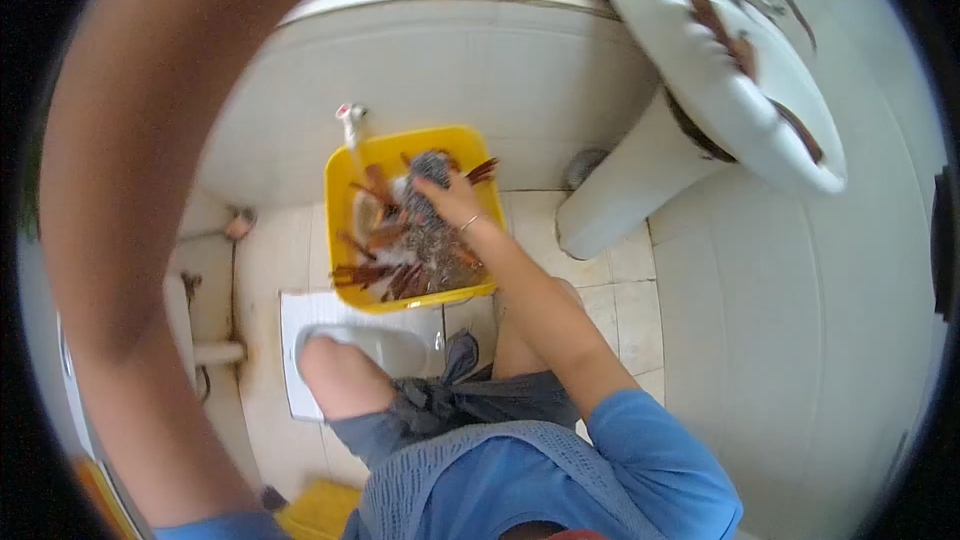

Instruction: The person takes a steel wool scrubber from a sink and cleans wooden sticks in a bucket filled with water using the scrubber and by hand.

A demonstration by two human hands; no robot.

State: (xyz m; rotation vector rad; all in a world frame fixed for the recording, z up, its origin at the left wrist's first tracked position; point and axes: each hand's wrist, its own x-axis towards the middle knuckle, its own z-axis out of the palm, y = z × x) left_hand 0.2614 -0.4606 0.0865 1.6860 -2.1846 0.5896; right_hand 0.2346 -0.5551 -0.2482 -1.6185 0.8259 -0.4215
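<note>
A yellow tub [335, 205] stands on the floor in front of my knees, with water and suds in it. My right hand [452, 198] reaches into it and grips a grey, speckled scourer [430, 168] that looks like wire mesh. Under and around that hand lie several reddish-brown strips [405, 278], some poking over the rim; their exact kind is unclear. My left arm [130, 240] is raised close to the camera, arching up the left side and out at the top. Its hand is outside the frame.
A squat toilet [370, 340] lies between my legs, just below the tub. At upper right is a white pedestal sink [740, 90] with brown pieces along it. A tap [350, 118] sticks out over the tub's back corner. A yellow cloth-like thing [320, 510] is at lower left.
</note>
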